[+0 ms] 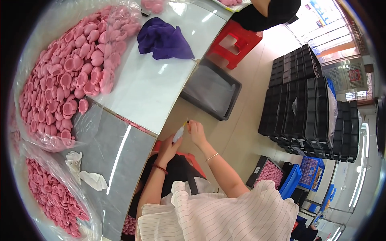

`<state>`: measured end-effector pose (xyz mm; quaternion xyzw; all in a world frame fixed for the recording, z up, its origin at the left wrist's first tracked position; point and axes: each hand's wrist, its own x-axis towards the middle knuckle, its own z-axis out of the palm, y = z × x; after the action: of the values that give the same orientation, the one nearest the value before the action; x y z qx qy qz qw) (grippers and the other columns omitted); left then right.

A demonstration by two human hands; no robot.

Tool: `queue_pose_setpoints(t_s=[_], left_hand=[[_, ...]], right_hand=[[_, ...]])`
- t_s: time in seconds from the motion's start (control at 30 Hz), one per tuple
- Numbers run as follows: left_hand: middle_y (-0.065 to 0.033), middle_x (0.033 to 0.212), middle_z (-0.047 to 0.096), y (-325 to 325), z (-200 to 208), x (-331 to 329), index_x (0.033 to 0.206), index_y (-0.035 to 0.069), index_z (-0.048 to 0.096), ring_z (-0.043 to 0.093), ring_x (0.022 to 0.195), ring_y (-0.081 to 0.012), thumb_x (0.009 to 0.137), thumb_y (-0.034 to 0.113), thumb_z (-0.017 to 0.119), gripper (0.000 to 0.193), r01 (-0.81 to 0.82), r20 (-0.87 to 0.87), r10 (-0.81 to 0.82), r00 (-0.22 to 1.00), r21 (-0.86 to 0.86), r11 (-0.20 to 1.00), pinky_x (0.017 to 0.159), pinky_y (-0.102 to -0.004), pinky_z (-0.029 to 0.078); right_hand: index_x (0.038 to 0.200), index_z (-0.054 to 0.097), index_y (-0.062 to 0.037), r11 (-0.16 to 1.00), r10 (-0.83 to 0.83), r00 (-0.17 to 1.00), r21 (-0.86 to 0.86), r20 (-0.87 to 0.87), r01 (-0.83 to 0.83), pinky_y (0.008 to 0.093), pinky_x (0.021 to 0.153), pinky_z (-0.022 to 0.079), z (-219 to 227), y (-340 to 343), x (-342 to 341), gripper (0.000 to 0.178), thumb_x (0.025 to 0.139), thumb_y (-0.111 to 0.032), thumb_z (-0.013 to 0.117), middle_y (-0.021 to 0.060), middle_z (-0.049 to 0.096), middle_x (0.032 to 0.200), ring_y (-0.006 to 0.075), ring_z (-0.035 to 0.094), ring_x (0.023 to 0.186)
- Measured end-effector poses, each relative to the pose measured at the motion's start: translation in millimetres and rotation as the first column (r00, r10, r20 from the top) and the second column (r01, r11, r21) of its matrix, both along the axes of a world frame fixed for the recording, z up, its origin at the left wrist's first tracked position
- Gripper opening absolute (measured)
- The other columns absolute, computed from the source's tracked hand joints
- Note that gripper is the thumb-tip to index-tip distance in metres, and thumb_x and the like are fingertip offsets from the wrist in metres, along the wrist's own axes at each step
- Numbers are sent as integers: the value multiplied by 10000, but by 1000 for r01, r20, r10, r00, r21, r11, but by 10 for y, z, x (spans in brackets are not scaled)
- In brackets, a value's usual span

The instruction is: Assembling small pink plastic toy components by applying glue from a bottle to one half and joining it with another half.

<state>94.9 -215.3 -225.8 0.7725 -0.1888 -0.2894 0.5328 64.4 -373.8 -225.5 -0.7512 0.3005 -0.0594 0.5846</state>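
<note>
My left hand [169, 149] is closed round a slim white tool [178, 135] with a yellow tip, pointing up and away from me. It looks like a small handheld cutter or tube, but its exact kind is too small to tell. Close to that tip, my right hand [196, 131] has its fingers pinched together. Something tiny and dark shows at those fingertips, and I cannot make out what it is. Both hands are above my lap, just right of the table's edge.
Pink rounded plastic shells [80, 60] fill a clear bag on the table [132, 76], with a second bag of pink pieces [52, 193] nearer. A purple cloth [163, 40] and white crumpled tissue [92, 180] lie there. Beyond my hands are a grey tray [213, 88], red stool [237, 38] and stacked black crates [297, 108].
</note>
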Motion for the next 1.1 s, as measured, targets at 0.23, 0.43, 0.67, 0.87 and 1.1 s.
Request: queue_pose_setpoints(t_s=[0.23, 0.43, 0.67, 0.87, 1.1], left_hand=[[-185, 739, 572, 10, -6, -13, 921, -6, 545, 566, 657, -288, 806, 304, 527, 332, -3, -35, 4, 999, 21, 1000, 572, -342, 419], [-184, 739, 572, -5, 51, 0, 922, -7, 544, 565, 661, -289, 804, 303, 530, 332, 4, -39, -3, 999, 16, 1000, 581, -338, 422], [-181, 756, 576, 23, -19, -16, 936, -4, 542, 565, 671, -290, 805, 301, 529, 332, -6, -54, 6, 999, -3, 1000, 590, -338, 421], [-181, 765, 576, 13, -10, -24, 935, -5, 543, 568, 689, -296, 801, 299, 529, 333, 3, -70, -5, 998, -22, 1000, 600, -341, 428], [-200, 724, 580, 36, -24, -2, 825, -14, 578, 581, 683, -325, 782, 331, 522, 352, -28, 22, 27, 999, 52, 998, 576, -373, 428]], right_hand=[[569, 409, -34, 1000, 11, 999, -5, 37, -10, 261, 441, 287, 21, 2, -2, 345, 848, -227, 345, 13, 391, 502, 101, 361, 462], [568, 410, -27, 1000, 5, 1000, -8, 16, -5, 270, 445, 293, 98, 5, 8, 354, 847, -233, 337, 20, 396, 496, 111, 371, 465], [737, 554, 37, 957, 103, 989, -260, -103, -127, 386, 564, 403, 204, 29, -7, 357, 837, -252, 370, 199, 534, 600, 344, 547, 609], [766, 547, 43, 966, 60, 992, -244, -107, -85, 385, 579, 407, 118, -5, -29, 378, 847, -285, 379, 202, 537, 618, 345, 548, 625], [599, 434, -32, 983, -171, 983, 85, 64, 166, 261, 453, 301, 145, -100, -35, 421, 882, -335, 363, 16, 383, 489, 104, 372, 476]])
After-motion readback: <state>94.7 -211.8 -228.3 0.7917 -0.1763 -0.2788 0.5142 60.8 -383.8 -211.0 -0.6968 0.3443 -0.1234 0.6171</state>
